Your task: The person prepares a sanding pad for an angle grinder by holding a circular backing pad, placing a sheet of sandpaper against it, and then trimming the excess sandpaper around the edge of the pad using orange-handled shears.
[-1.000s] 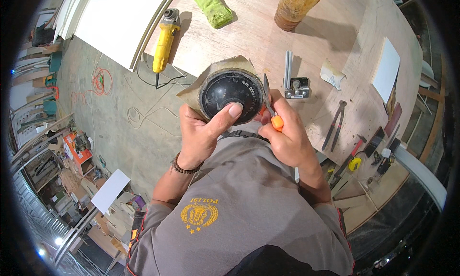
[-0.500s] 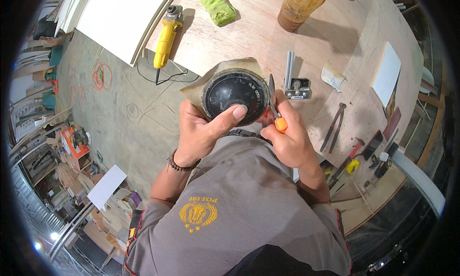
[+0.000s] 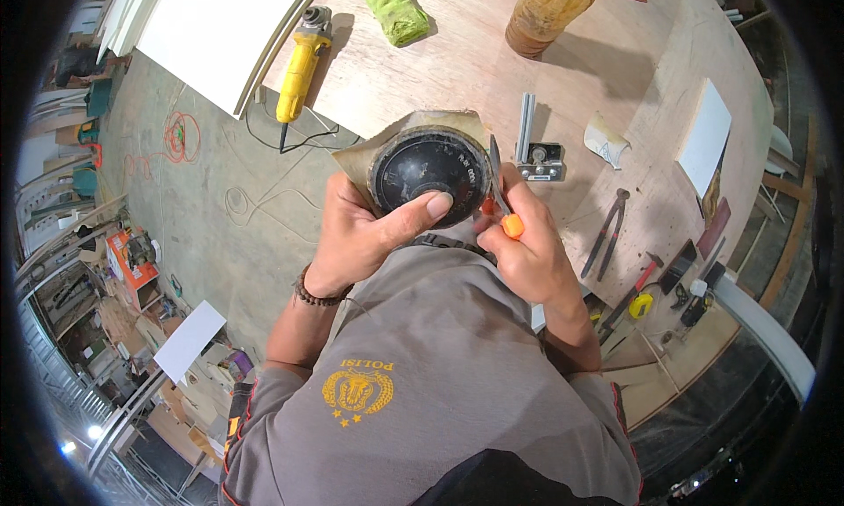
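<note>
1. Your left hand (image 3: 352, 233) grasped the disc (image 3: 426, 167), thumb pressed across its black face; the fingers were mostly hidden beneath.
2. Your right hand (image 3: 534, 251) was wrapped around the cutter (image 3: 496, 165), blade pointing away from you, just beside the disc's right rim; whether they touched was unclear.
3. The disc sat between your hands, and the sheet (image 3: 360, 157) lay under it, jutting past the rim ahead of your left fingers.
4. The disc looked stiff and probably light enough for one hand; its smooth dome could have been slippery, so the rim and raised centre seemed the best holds. The sheet seemed thin and bendable, liable to crease or shift unless pinched against the disc.
5. Ahead of your right hand, the bracket (image 3: 540, 161) stood on the table (image 3: 475, 66); the pincers (image 3: 607, 233) lay to its right.
6. Farther ahead of your left hand lay the grinder (image 3: 301, 73).
</note>
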The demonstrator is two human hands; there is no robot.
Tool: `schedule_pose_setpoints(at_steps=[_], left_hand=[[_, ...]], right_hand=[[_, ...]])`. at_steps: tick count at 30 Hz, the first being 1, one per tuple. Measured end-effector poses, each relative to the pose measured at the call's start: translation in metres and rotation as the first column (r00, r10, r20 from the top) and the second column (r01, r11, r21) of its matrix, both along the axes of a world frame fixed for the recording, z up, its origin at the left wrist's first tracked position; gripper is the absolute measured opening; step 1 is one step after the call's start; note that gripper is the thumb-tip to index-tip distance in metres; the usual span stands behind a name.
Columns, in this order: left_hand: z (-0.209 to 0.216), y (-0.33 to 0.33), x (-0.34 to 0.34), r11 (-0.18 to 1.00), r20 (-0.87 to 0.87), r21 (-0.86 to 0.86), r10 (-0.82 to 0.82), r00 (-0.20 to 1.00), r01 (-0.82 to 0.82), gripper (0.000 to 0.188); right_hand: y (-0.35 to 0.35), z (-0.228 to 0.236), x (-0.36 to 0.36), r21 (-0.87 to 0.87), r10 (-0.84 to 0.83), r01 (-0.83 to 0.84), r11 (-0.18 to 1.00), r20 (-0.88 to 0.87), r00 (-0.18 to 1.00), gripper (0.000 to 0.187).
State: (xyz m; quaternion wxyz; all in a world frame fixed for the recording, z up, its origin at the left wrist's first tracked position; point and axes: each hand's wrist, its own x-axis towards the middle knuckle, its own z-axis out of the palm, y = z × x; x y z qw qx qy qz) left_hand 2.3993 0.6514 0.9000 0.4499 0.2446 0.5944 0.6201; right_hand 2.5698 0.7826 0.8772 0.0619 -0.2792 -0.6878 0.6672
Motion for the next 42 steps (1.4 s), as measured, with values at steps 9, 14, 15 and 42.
schedule_pose_setpoints(at_steps=[9,14,15,42], left_hand=[[0.0,0.003,-0.001,0.999,-0.048,0.001,-0.034,0.998,0.034,0.029],[0.0,0.003,-0.004,0.998,-0.032,-0.028,-0.057,0.998,0.056,0.028],[0.001,0.003,-0.004,0.997,-0.023,-0.041,-0.062,0.998,0.061,0.028],[0.002,0.004,-0.016,0.986,-0.012,-0.06,-0.155,0.988,0.154,0.044]], right_hand=[[-0.003,-0.007,0.0,0.068,-0.062,0.069,0.995,-0.104,0.993,0.047],[0.0,-0.002,0.003,-0.077,-0.013,0.014,0.997,0.001,1.0,0.048],[0.001,-0.005,0.005,-0.071,0.015,-0.012,0.997,0.04,0.999,0.048],[0.008,-0.008,0.01,0.119,0.063,-0.058,0.991,-0.042,0.997,0.038]])
